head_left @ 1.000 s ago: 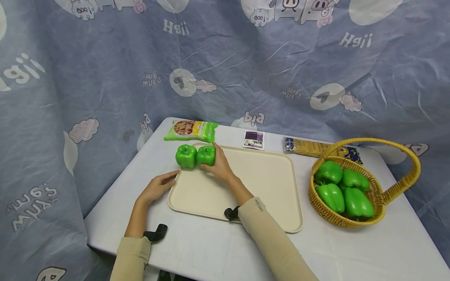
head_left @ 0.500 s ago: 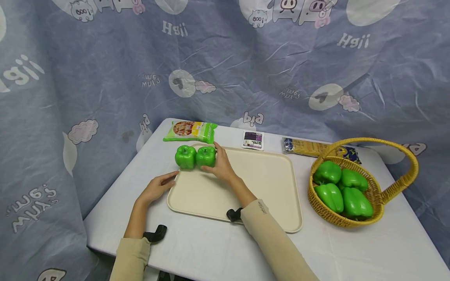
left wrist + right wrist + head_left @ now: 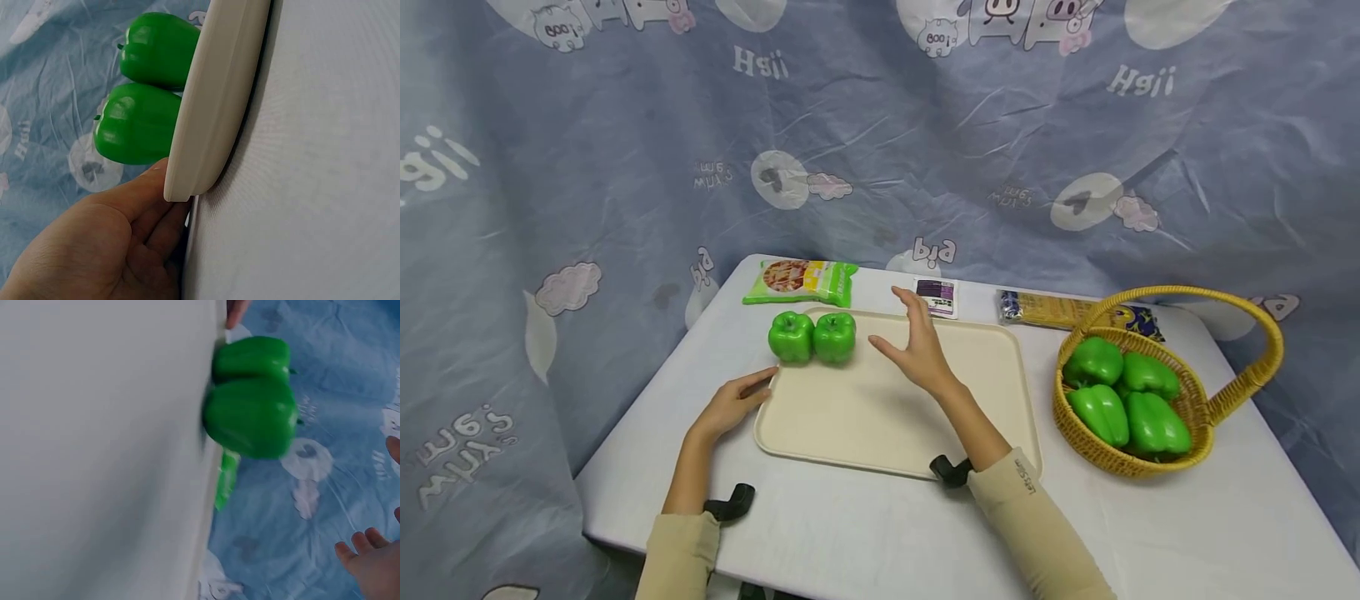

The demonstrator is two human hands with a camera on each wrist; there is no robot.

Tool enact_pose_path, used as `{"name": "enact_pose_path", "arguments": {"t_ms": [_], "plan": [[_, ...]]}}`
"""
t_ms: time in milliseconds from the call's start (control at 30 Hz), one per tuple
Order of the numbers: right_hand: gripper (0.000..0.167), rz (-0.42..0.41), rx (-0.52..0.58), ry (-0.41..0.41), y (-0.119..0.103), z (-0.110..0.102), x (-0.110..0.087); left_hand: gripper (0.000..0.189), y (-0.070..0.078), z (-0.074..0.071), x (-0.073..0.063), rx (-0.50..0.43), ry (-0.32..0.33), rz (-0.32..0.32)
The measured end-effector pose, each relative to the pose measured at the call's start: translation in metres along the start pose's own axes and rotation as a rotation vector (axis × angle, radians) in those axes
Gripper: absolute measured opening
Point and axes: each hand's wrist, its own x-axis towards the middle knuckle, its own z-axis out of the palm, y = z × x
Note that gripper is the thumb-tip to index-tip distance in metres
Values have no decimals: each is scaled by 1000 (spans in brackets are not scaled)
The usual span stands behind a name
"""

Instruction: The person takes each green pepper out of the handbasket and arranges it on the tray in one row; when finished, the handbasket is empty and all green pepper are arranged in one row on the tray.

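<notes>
Peppers (image 3: 834, 337) sit in two places: a pair in the far left corner of the tray (image 3: 880, 417), four more in the basket (image 3: 1084, 448) on the right. Behind everything hangs a patterned cloth (image 3: 880, 167); the white surface (image 3: 820, 533) carries the rest. The tray lies flat in the middle, probably so that both hands can reach it. To its right stands the basket, whose wall likely keeps its four peppers from rolling. The right hand (image 3: 921, 354) is spread wide above the tray, thumb and fingers well apart, holding nothing, right of the pair. The left hand (image 3: 730, 407) has its fingertips at the tray's left rim, thumb and fingers parted, which looks like steadying. Along the far edge lie a pack (image 3: 1048, 311), partly behind the basket, and a bag (image 3: 801, 282) at left, seemingly kept out of the way. The pair stands upright, side by side, perhaps for stability. A small sachet (image 3: 942, 293) lies between bag and pack.
</notes>
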Motion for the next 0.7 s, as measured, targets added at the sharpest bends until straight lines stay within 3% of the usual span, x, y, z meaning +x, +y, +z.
{"name": "enact_pose_path", "arguments": {"t_ms": [167,367,567,700], "plan": [[67,-62,-36,66,-6,-57,-22,44,1,2,-1,-5,4,-18],[64,-57,-158,134,-9,-121,-56,46,1,2,-3,35,6,-22],[68,23,-249,216,4,-173,-90,46,1,0,-2,29,2,-16],[70,159,-280,246,21,-198,-115,46,5,2,-1,0,-14,-5]]}}
